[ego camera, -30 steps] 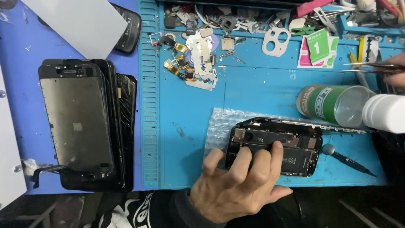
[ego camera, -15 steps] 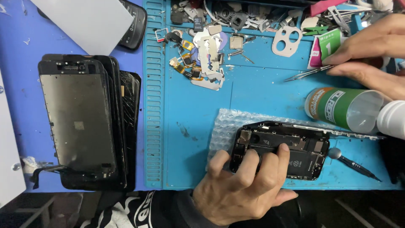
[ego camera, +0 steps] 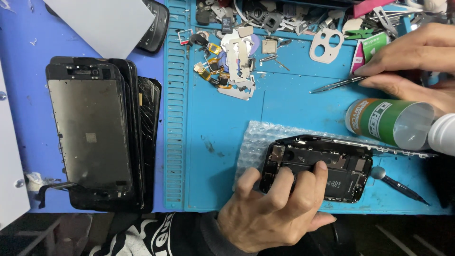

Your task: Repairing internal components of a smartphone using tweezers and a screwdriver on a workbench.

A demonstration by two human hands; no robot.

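An opened black phone body [ego camera: 332,161] lies on a sheet of bubble wrap [ego camera: 258,142] on the blue work mat [ego camera: 222,156]. My left hand [ego camera: 275,208] rests on its near side, fingers pressing down on the phone's inner parts. My right hand [ego camera: 417,61] is at the upper right, pinching metal tweezers [ego camera: 336,85] whose tips point left, over the mat. A green canister with a clear cap [ego camera: 388,121] lies on its side between the right hand and the phone.
A stack of black phone screens [ego camera: 95,137] lies at the left. Small metal shields, flex parts and screws [ego camera: 232,61] are scattered along the mat's far edge. A dark-handled tool [ego camera: 398,185] lies right of the phone. A white bottle [ego camera: 443,135] stands at the right edge.
My right hand with the tweezers has come further into view from the right edge and moved left. My left hand stays on the phone.
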